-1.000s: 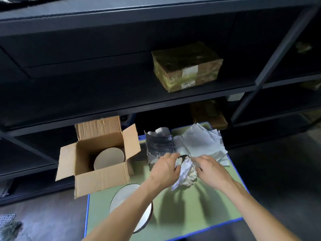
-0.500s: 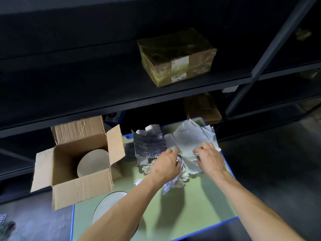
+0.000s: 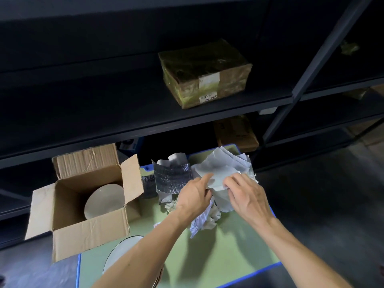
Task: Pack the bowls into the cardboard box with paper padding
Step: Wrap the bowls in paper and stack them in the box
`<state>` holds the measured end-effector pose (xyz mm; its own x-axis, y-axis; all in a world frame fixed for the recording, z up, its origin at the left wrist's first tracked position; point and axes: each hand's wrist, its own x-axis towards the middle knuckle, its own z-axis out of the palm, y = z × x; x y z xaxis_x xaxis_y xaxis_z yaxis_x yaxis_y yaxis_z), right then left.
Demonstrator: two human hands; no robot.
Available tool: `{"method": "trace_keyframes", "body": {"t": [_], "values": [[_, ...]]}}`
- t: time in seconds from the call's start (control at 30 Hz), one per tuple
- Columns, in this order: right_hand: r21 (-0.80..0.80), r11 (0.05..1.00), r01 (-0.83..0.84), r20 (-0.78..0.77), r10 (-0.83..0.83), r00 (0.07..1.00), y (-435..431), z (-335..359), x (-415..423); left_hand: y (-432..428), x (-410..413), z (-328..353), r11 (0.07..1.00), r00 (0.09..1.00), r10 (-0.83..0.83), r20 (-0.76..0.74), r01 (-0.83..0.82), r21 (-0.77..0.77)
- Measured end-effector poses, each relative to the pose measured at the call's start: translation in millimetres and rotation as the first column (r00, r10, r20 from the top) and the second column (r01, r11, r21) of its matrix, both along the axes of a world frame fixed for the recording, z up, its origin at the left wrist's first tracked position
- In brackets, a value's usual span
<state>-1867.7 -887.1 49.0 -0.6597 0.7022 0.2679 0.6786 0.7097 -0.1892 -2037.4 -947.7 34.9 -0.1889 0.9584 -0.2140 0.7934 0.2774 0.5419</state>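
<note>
Dark metal shelving [image 3: 187,123] across the background, with a wrapped parcel [image 3: 204,73] on one shelf at 12 o'clock. Below it, green tabletop [image 3: 228,256] edged in blue. Cardboard box [image 3: 89,231] at 9 o'clock, by the tabletop's left edge, flaps open; bowl [image 3: 104,201] inside, tilted on its side, leaning toward the far right corner. Second bowl [image 3: 122,252] on the tabletop at 7 o'clock, just beside the box, mostly hidden under the left forearm. Paper sheets [image 3: 224,163] piled at 1 o'clock; silver sheet [image 3: 172,179] standing between pile and box. Left hand [image 3: 193,199] at centre, fingers curled round crumpled paper [image 3: 204,221], index finger stretched onto the top sheet. Right hand [image 3: 247,196] just beside it at 3 o'clock, fingers bent, pinching the near edge of the same sheet.
</note>
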Motion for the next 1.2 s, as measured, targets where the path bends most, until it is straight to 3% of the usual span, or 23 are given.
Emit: {"method": "trace_keyframes", "body": {"t": [0.17,0.27,0.33,0.4,0.47,0.53,0.67,0.77,0.87,1.03,1.2], "values": [[0.002,0.991,-0.135,-0.088,0.134,0.987,-18.9,10.6,-6.0,-17.1,-12.3,17.9,0.983,0.986,0.069,0.152,-0.093,0.159],[-0.055,0.979,-0.196,-0.152,0.186,0.971,-25.5,18.0,-4.5,-35.8,-27.1,25.2,0.965,0.957,0.155,0.246,-0.2,0.169],[-0.102,0.98,-0.173,-0.187,0.152,0.971,-24.2,21.4,-4.6,-48.7,-38.6,27.5,0.952,0.948,0.192,0.255,-0.243,0.186],[-0.246,0.967,-0.06,-0.176,0.016,0.984,-21.1,27.8,-13.4,-60.4,-46.9,33.3,0.942,0.942,0.208,0.263,-0.266,0.206],[-0.45,0.888,0.093,-0.089,-0.148,0.985,-16.0,31.9,-27.9,-70.8,-51.4,40.8,0.936,0.924,0.217,0.315,-0.289,0.203],[-0.645,0.744,0.176,0.002,-0.229,0.973,-12.0,32.1,-45.4,-82.5,-54.3,47.6,0.932,0.898,0.227,0.377,-0.312,0.184],[-0.88,0.469,0.074,-0.128,-0.385,0.914,-18.7,31.5,-71.8,-107.5,-64.9,53.9,0.924,0.876,0.23,0.424,-0.333,0.187],[-0.861,0.508,0.022,-0.185,-0.353,0.917,-28.7,36.1,-82.2,-128.7,-76.7,51.7,0.912,0.876,0.263,0.404,-0.362,0.19],[-0.848,0.526,0.059,-0.117,-0.296,0.948,-34.1,35.1,-86.2,-158.2,-84.3,50.2,0.89,0.88,0.301,0.367,-0.398,0.225],[-0.848,0.529,-0.029,-0.136,-0.164,0.977,-46.2,32.0,-90.5,-208.2,-103.9,23.4,0.891,0.934,0.355,0.032,-0.348,0.29],[-0.821,0.564,-0.085,-0.137,-0.05,0.989,-58.1,29.5,-101.0,-230.6,-109.1,5.4,0.948,0.94,0.308,-0.149,-0.29,0.128]]}}
